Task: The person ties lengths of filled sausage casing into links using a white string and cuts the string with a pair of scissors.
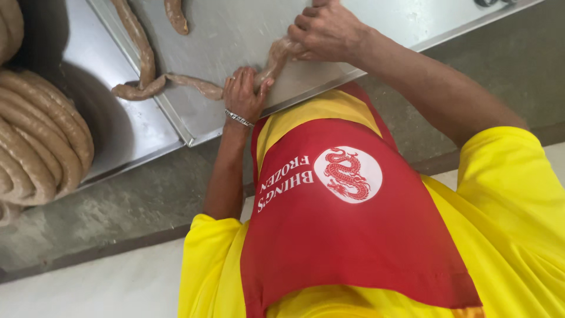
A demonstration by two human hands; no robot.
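- Left hand (244,94), a bracelet at its wrist, pinches the sausage rope (188,83) at the near edge of the steel worktop (235,23).
- Right hand (326,29), farther in, is closed round the same rope, seemingly at a twist.
- Coiled sausages (41,141) lie far left.

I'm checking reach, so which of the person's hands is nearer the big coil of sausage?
Left. The left hand pinches the sausage strand to the right of the coil; the right hand grips the same strand farther right, beyond the left one.
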